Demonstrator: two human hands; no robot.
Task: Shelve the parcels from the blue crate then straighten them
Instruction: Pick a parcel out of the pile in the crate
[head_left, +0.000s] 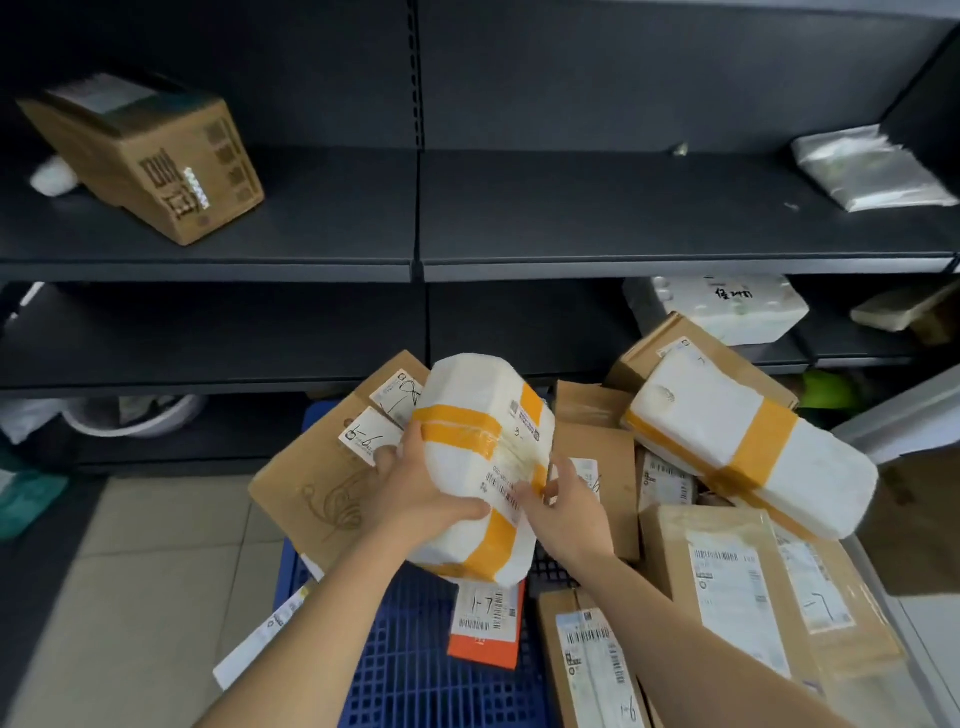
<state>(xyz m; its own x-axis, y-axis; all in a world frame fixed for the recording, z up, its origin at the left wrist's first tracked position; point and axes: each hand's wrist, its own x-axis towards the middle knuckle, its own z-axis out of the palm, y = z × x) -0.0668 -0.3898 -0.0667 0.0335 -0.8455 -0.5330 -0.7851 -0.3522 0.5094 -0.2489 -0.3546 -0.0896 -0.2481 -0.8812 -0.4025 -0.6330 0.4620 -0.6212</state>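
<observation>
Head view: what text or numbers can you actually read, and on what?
"1-7": handwritten, label on the orange parcel in the blue crate.
"1-6": handwritten, label on the brown box beside the left hand.
"3-": handwritten on the white parcel held by the left hand and right hand.
Too blurred: barcode print, lettering on the shelf box, scrawl on the foam box.

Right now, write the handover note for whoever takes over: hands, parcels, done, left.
Hands: left hand and right hand both grip the white taped parcel, held above the blue crate.
Crate pile: a second white parcel, brown boxes, an orange parcel.
Done: a cardboard box and a silver bag lie askew on the upper shelf.
Left: shelve the held parcel and the pile, then straighten all.
</observation>
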